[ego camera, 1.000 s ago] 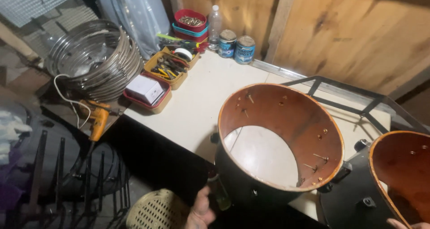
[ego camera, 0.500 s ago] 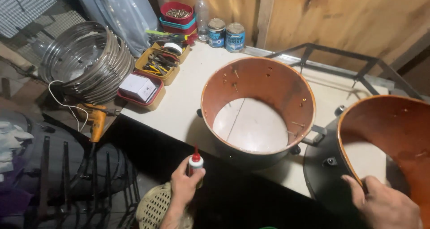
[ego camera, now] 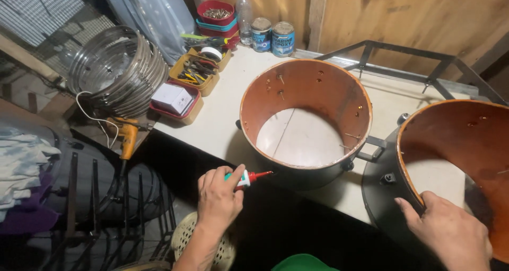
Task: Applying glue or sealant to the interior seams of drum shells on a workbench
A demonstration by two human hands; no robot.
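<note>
Right hand (ego camera: 450, 234) cut off at the lower picture edge, its thumb hidden inside the rim of the right drum shell (ego camera: 466, 159), itself cropped by the right edge. Small glue bottle (ego camera: 245, 178) mostly covered by the left hand (ego camera: 218, 197), only the red nozzle showing. Green thing (ego camera: 301, 262) at the bottom edge too cropped to identify; contents of the yellow trays (ego camera: 197, 70) too small to tell.

Bare tabletop (ego camera: 233, 117) lies open between the trays (ego camera: 197, 72) and the near drum shell (ego camera: 305, 122); cans (ego camera: 271, 36) crowd the back.
</note>
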